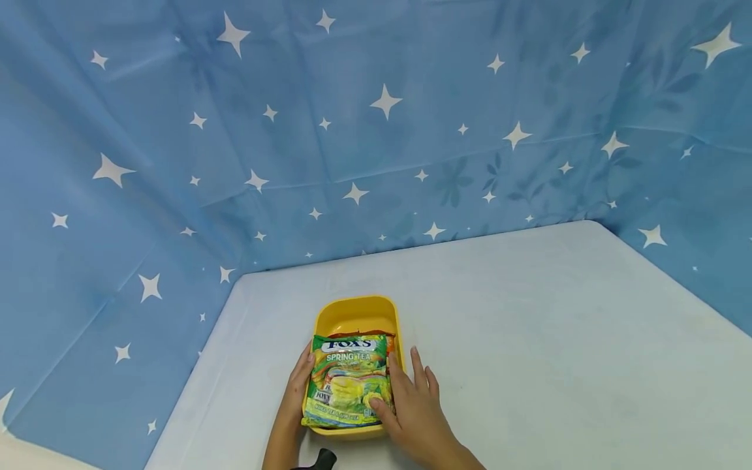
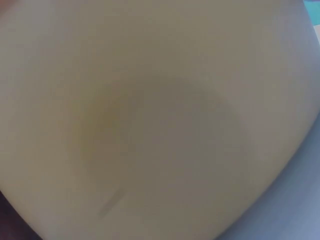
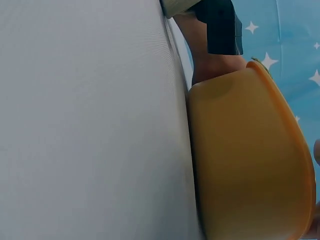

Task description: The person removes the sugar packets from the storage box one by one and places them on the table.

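A yellow plastic tub (image 1: 356, 307) stands on the table with a green and yellow Fox's Spring Tea candy bag (image 1: 346, 385) lying face up over its near part. Under that bag, the edge of a red-orange packet (image 1: 390, 341) shows inside the tub. Against the tub's left side rests my left hand (image 1: 298, 382), fingers extended along the bag's edge, its thumb hidden. My right hand (image 1: 418, 408) lies over the right rim, fingers spread, with thumb and index finger touching the bag. The right wrist view shows the tub's outer wall (image 3: 250, 155) close up.
The white-covered table (image 1: 529, 326) extends right and behind the tub. A blue curtain with white stars (image 1: 376, 130) hangs along the table's back and sides. A black strap end (image 1: 325, 459) shows at the bottom edge. The left wrist view is mostly a blurred pale surface.
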### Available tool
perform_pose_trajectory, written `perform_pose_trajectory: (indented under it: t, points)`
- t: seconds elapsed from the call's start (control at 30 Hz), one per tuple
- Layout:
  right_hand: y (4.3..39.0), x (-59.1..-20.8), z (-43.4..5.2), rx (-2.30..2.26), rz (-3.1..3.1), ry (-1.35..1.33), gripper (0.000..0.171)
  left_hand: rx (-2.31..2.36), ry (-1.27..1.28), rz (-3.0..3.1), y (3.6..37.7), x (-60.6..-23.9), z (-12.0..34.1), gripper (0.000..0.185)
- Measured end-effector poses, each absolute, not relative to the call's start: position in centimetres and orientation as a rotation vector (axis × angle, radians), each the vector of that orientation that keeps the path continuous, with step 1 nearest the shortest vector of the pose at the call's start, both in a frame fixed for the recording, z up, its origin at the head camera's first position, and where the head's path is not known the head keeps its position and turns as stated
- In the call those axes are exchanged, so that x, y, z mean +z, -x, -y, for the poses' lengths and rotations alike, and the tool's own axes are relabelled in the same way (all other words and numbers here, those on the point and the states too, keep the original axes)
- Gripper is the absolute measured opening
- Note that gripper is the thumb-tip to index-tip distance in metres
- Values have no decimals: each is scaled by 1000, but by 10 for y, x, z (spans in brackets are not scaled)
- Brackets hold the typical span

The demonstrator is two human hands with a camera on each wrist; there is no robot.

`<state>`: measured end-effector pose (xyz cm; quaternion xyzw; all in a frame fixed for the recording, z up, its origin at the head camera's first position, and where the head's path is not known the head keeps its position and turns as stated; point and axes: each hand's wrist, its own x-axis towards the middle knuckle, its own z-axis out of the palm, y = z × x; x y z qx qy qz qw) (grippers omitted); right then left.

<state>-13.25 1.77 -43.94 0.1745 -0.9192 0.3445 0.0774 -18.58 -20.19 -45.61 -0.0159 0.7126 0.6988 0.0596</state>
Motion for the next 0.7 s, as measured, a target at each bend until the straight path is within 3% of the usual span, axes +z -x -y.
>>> perform_pose_trajectory:
  t: [0.47,0.7]
  points:
    - [126,-437,-14,1339,2753,-739,71,2059,12,-2191,185,-456,205,60]
    - [123,-438,-14,1194,2721,-854,70,2184,-331,-2142,186,-463,211,58]
